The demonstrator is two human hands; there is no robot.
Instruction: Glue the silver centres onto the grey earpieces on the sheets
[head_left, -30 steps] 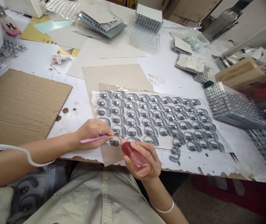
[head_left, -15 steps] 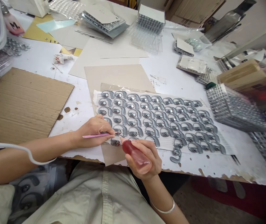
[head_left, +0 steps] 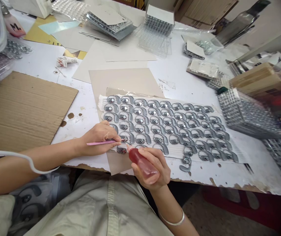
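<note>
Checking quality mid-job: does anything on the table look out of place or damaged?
Yes: one grey hooked piece juts past the near edge of the white ribbed sheet, its tail turned toward the person, unlike its neighbours. The tabletop also looks worn, its near edge chipped and brown.

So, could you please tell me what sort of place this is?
Probably an assembly workshop, judging by the rows of grey hooked pieces, the red bottle in the right hand and the worn worktable.

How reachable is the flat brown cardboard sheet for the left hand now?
Probably yes: the cardboard sheet lies left of the left hand, with only white tabletop visible between, but the slim pink tool it holds might hinder grasping.
</note>
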